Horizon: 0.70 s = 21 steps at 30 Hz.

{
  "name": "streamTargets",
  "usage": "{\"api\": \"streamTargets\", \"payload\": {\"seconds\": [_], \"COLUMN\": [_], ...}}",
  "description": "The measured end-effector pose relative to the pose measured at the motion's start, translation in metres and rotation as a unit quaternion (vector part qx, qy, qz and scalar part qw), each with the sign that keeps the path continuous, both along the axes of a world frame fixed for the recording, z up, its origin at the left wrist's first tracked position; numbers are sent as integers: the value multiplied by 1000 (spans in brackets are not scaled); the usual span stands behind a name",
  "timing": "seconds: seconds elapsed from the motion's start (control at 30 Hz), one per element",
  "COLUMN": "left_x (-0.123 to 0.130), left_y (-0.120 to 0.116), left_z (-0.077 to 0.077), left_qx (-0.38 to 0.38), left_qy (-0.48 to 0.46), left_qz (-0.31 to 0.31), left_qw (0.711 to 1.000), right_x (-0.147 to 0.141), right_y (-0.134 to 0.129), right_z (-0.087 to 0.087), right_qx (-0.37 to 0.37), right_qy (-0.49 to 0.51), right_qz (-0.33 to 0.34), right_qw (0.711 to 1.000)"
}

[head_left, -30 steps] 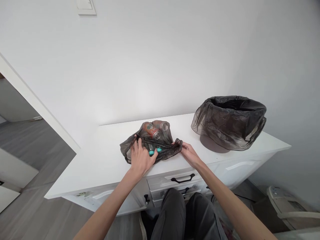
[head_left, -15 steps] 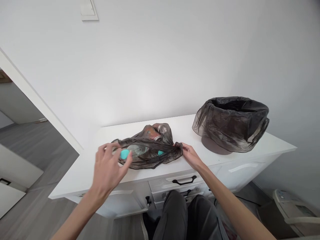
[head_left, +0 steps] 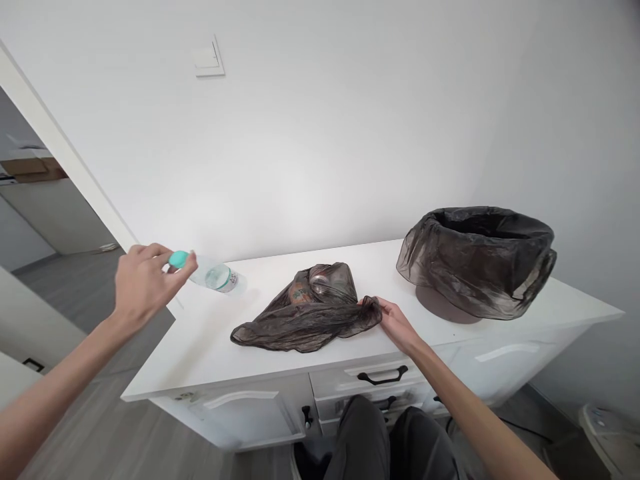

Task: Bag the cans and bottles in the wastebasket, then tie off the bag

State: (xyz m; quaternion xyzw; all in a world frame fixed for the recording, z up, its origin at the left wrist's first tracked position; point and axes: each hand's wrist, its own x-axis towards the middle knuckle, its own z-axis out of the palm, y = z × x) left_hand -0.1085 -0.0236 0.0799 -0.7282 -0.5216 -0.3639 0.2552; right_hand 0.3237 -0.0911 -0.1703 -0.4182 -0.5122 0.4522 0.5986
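Observation:
A clear plastic bottle [head_left: 219, 275] with a turquoise cap is held by the cap in my left hand [head_left: 150, 280], at the left part of the white cabinet top. It is tilted, its base pointing right. My right hand [head_left: 395, 323] pinches the gathered right end of a thin, see-through black bag [head_left: 310, 320] lying at the middle. Through the film show metal cans, one with orange-red colouring. The bag's left end lies loose and flat.
At the right stands a brown bin [head_left: 443, 307] lined with a black bag [head_left: 475, 267] folded over its rim. Behind is a white wall with a switch [head_left: 209, 61]. Drawers with black handles [head_left: 383, 377] are below the front edge.
My left hand has pulled the turquoise-capped bottle out of the bag and carried it left. The bag lies flatter at its left end. My right hand still holds the bag. The view has shifted somewhat.

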Motion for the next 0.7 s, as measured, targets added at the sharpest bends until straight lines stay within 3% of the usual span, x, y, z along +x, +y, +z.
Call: {"api": "streamTargets", "payload": {"seconds": [0.17, 0.27, 0.47, 0.57, 0.7], "left_x": [-15, -25, -24, -22, -20], "left_y": [71, 93, 96, 94, 84], "left_z": [-7, -7, -5, -3, 6], "left_qx": [-78, -117, -236, -297, -319], "left_qy": [108, 116, 33, 26, 61], "left_qz": [61, 97, 184, 196, 186], "left_qw": [989, 982, 954, 934, 927], "right_x": [0, -1, -2, -2, -4], "right_y": [2, 3, 1, 0, -1], "right_z": [-1, 1, 2, 5, 8], "right_qx": [0, -5, -10, -12, -17], "right_qy": [-8, -13, -20, -21, -19], "right_qz": [-13, -12, -15, -20, -21], "right_qw": [1000, 1000, 1000, 1000, 999]}}
